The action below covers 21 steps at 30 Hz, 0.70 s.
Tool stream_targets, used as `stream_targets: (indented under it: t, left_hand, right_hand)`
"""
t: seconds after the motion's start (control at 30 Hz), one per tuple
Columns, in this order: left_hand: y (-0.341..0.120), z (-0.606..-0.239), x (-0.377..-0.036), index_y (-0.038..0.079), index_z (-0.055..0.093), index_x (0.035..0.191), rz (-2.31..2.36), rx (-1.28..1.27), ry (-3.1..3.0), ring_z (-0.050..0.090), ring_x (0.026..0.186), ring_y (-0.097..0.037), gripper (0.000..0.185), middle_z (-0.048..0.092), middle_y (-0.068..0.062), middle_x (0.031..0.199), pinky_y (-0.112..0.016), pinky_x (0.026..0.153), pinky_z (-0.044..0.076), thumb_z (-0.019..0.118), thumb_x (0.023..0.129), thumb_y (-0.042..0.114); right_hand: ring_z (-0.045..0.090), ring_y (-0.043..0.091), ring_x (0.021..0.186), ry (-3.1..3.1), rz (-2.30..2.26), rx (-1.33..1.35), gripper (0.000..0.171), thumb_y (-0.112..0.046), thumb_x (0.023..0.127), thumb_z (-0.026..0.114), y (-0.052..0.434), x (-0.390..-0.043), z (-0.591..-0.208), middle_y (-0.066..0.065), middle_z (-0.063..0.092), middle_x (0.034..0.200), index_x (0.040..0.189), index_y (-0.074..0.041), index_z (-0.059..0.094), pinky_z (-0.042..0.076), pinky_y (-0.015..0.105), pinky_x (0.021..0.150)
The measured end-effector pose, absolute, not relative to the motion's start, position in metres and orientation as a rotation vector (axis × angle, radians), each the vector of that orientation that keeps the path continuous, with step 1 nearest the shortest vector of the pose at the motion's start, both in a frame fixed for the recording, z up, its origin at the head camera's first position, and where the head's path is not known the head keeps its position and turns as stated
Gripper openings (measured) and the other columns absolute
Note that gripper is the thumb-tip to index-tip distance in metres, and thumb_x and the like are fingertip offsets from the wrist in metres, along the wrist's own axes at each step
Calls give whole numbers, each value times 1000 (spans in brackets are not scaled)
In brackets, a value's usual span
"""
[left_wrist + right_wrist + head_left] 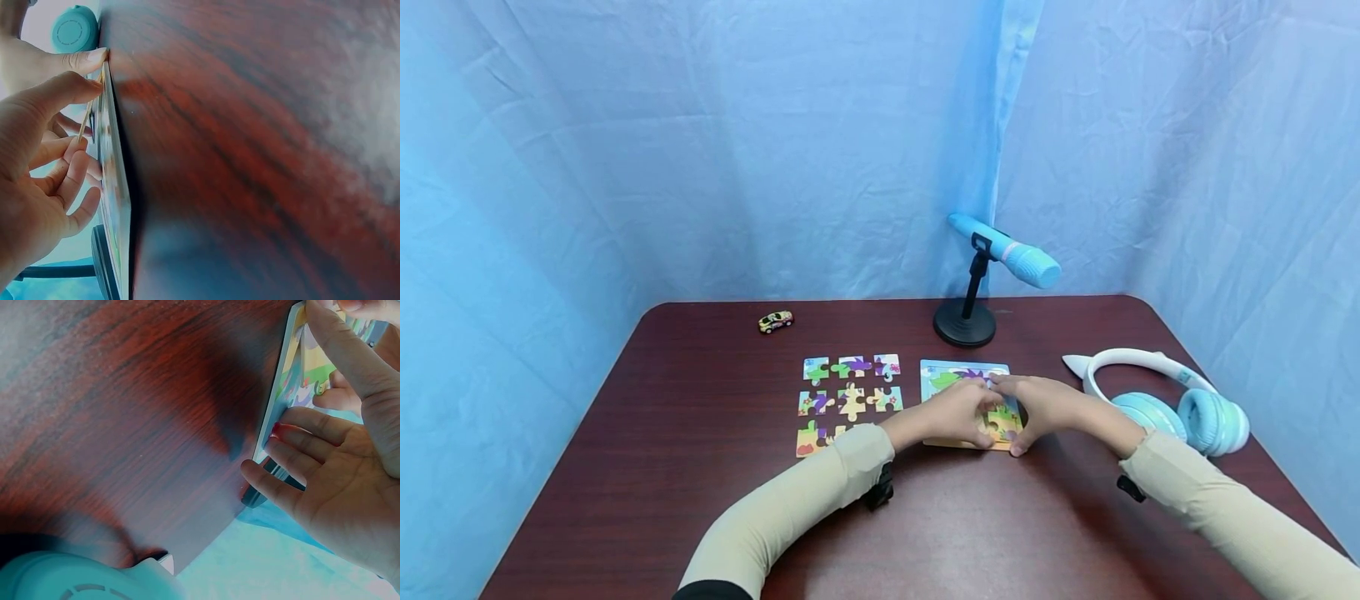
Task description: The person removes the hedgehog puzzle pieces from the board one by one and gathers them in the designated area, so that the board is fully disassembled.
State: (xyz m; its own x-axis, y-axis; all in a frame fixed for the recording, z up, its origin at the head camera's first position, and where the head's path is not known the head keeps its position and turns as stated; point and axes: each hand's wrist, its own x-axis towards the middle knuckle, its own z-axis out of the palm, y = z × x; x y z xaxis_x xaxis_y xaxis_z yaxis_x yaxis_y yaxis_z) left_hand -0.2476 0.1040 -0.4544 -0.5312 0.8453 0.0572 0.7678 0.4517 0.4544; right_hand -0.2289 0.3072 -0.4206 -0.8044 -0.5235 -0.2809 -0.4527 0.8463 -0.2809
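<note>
Both hands meet over the puzzle board (964,374) on the table (700,433): the left hand (958,414) pinches a puzzle piece (83,122) just above the board. The right hand (1047,403), fingers straight, braces the board's edge so it stays put. Loose pieces (848,400) wait just left of the left hand.

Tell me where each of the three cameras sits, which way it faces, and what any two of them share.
Head: looks forward and down at the table; both sleeved arms, left hand and right hand on the puzzle board.
Left wrist: low by the left hand, sighting along the puzzle board's edge.
Right wrist: low by the right hand, facing the board's edge.
Shared: all three show the board; both wrist views catch the headphones.
</note>
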Motion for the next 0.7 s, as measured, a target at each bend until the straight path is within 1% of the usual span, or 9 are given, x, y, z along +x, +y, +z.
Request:
stream_targets:
  t: [0.17, 0.27, 0.37, 0.5, 0.7]
  left_hand:
    - [97, -452, -249, 10, 66, 134, 653, 1398, 2537, 50, 90, -6, 58, 63, 2, 104, -15, 75, 41, 83, 81, 28]
    - [90, -449, -249, 11, 65, 136, 656, 1383, 2531, 53, 94, -7, 60, 65, 2, 106, -15, 78, 43, 83, 83, 29]
    - [82, -447, -249, 12, 65, 137, 671, 1366, 2520, 55, 96, -9, 60, 65, 1, 110, -16, 77, 45, 83, 83, 30]
    - [68, -444, -249, 14, 64, 138, 700, 1340, 2512, 55, 98, -14, 59, 64, -2, 112, -18, 76, 44, 82, 84, 30]
    - [46, -438, -250, 13, 64, 139, 737, 1317, 2518, 59, 104, -16, 58, 65, -1, 113, -19, 79, 46, 81, 86, 31]
  right_hand:
    - [49, 43, 138, 2670, -278, -717, 108, -46, 65, 95, 306, -229, -421, 24, 50, 151, 147, 5, 48, 45, 59, 107]
    - [49, 42, 139, 2667, -269, -698, 108, -46, 65, 95, 306, -229, -421, 23, 50, 152, 148, 4, 48, 44, 59, 107]
    - [49, 43, 139, 2669, -253, -683, 108, -47, 65, 95, 304, -229, -421, 23, 50, 152, 148, 3, 48, 44, 59, 107]
    - [47, 44, 139, 2672, -233, -659, 108, -49, 64, 94, 302, -229, -421, 23, 50, 152, 148, 3, 49, 43, 60, 108]
    - [46, 44, 141, 2661, -219, -620, 108, -49, 65, 94, 301, -230, -422, 23, 48, 153, 150, 1, 48, 42, 60, 109]
